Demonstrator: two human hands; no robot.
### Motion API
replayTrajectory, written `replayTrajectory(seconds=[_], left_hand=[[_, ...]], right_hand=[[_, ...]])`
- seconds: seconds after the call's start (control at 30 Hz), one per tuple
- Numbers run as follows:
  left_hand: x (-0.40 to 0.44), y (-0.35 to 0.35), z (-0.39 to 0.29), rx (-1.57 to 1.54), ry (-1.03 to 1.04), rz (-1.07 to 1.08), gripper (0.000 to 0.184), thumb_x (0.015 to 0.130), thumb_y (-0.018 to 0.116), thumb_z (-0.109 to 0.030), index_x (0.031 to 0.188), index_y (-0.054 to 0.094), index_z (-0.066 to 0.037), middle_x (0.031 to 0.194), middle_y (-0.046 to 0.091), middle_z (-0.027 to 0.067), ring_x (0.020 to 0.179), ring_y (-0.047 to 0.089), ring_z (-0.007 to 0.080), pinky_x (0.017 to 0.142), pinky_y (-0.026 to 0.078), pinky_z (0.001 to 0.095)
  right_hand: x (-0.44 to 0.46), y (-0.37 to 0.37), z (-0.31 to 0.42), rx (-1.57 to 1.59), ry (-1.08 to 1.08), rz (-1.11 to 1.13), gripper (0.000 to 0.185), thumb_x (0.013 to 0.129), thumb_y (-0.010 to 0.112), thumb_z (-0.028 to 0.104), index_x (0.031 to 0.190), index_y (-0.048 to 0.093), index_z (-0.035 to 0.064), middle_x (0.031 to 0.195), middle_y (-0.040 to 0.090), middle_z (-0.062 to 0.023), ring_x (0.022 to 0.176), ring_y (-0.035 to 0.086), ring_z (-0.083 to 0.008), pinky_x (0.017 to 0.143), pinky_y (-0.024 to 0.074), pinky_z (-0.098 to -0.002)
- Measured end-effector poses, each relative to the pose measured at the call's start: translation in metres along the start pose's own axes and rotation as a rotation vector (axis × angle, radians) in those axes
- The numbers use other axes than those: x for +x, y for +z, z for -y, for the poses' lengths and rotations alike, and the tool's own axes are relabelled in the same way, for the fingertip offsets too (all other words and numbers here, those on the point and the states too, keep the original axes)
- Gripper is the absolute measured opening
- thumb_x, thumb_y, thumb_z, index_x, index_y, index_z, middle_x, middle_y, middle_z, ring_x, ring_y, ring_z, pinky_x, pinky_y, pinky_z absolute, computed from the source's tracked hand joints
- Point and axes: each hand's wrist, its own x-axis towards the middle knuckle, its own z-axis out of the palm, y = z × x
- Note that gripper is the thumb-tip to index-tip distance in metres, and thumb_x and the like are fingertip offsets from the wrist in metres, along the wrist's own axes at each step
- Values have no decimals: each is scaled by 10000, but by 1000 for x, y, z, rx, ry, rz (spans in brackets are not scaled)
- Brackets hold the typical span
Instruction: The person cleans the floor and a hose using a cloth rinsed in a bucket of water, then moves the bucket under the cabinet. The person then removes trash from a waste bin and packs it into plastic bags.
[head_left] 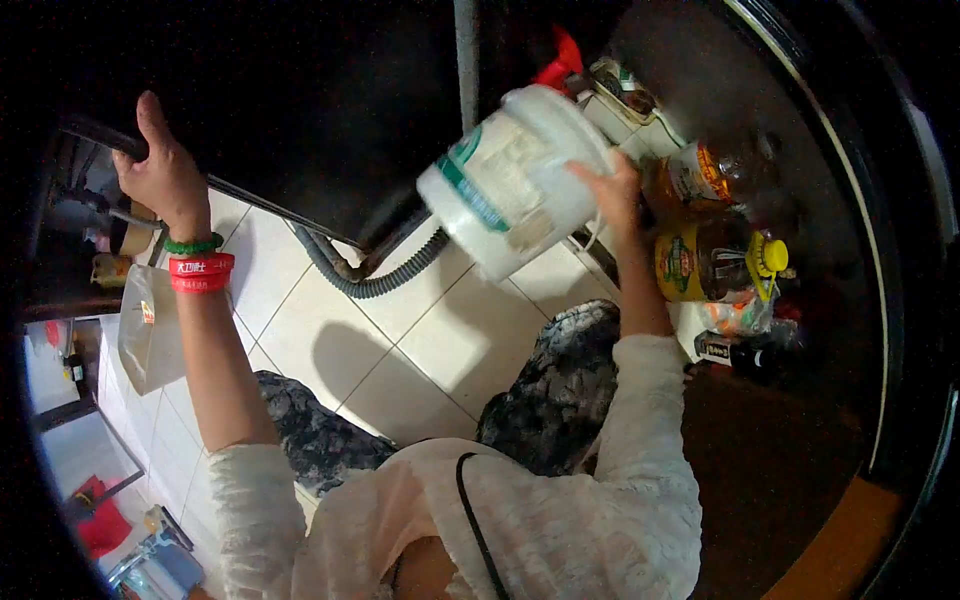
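A white plastic bucket [520, 180] with a green-banded label hangs tilted above the tiled floor. My right hand [610, 190] is closed on the bucket's rim at its right side. At the upper left, my left hand [165, 170] grips the dark edge [115, 137] of a cabinet door or panel, with the thumb pointing up. A green bracelet and red wristbands are on the left wrist.
Bottles of oil [685, 262] and a dark bottle [730, 352] lie to the right. A grey corrugated hose [390, 283] runs along the white tiles [400, 370]. A translucent container [150, 330] stands at the left; red items show at top and lower left.
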Motion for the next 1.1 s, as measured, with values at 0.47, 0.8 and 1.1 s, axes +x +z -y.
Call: replayTrajectory(seconds=[0.47, 0.8, 1.1], left_hand=[[0, -10, 8, 302, 16, 29, 333, 925, 403, -97, 1191, 457, 96, 1209, 521, 176, 1075, 525, 188, 946, 360, 276], [6, -28, 32, 527, 374, 166, 445, 839, 416, 79, 1263, 447, -50, 1182, 554, 141, 1047, 555, 190, 953, 344, 255], [3, -5, 6, -10, 99, -13, 301, 805, 666, -228, 916, 613, 46, 828, 651, 69, 711, 588, 126, 645, 460, 257]], right_hand=[[203, -112, -99, -306, -345, 316, 382, 893, 473, 328, 1190, 550, 101, 1198, 519, -69, 1060, 501, -173, 901, 379, -300], [122, -86, -61, -302, -780, 200, 425, 911, 408, 309, 1241, 479, 50, 1259, 463, -151, 1162, 433, -252, 980, 327, -358], [75, -63, -57, -444, -509, 252, 681, 804, 462, 589, 1212, 498, 45, 1160, 529, -111, 1066, 498, -237, 902, 394, -340]])
